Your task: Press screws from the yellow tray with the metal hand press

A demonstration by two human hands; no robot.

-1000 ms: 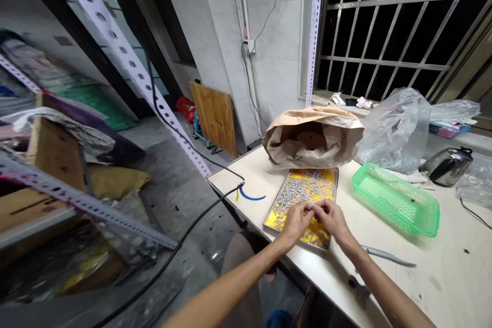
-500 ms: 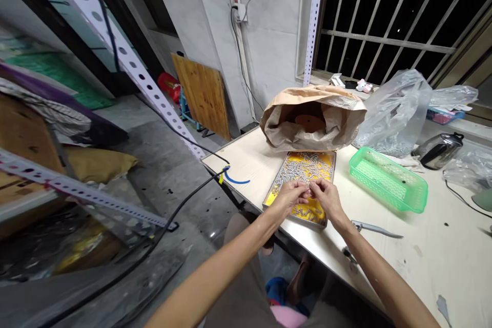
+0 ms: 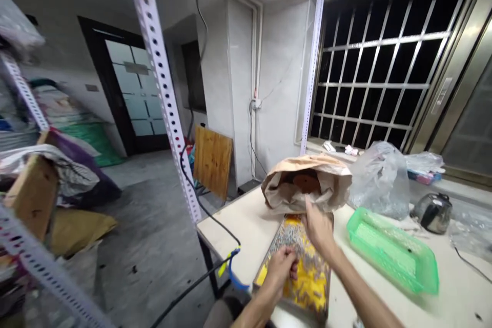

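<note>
Above the near-left part of a shallow rectangular tray with a bright yellow bottom (image 3: 307, 283), the left hand (image 3: 283, 264) hangs with its fingers curled inward and together, thumb side up; whether anything is pinched between them I cannot tell. Farther forward and to the right, the right hand (image 3: 318, 226) reaches over the tray's far right part, its index finger stretched toward the open mouth of a large crumpled brown paper bag (image 3: 277, 192); blur hides how its other fingers stand and whether they grip anything. Many small silvery metal pieces (image 3: 289, 236) lie scattered in the tray, thickest toward the left and far part, with more bare yellow showing at the near end. The bag sits just beyond the tray, mouth facing near, a reddish-brown round object (image 3: 306, 183) inside it. The right hand and forearm cover part of the tray's right side. To the right on the pale cream table (image 3: 230, 211) stands a translucent green plastic basket (image 3: 384, 252), with a bulging clear plastic bag (image 3: 380, 179) and a shiny metal kettle with a black handle (image 3: 432, 213) farther back. A black cable with a blue end (image 3: 237, 281) crosses the table's left edge, left of the tray.
</note>
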